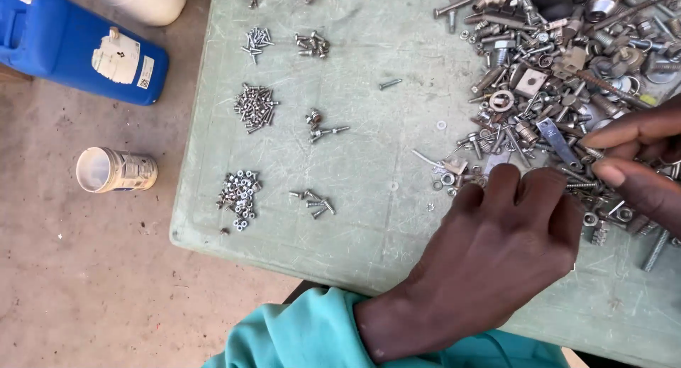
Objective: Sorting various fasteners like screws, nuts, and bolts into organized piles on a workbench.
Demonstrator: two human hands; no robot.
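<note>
Both hands, left hand and right hand, picked at a heap of mixed bolts and washers on a green table.

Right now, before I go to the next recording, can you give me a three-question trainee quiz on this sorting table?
1. True or false: the left hand rests at the edge of the big mixed heap of hardware.
2. Which thing stands on the ground left of the green table? A) a red bucket B) a blue jerrycan C) a wooden crate
3. Fill in: the small pile of nuts lies nearest the table's ____ corner, on the side of the open tin can.

Key: 1 true; 2 B; 3 front left. The right hand reaches into the heap with fingers apart.
</note>
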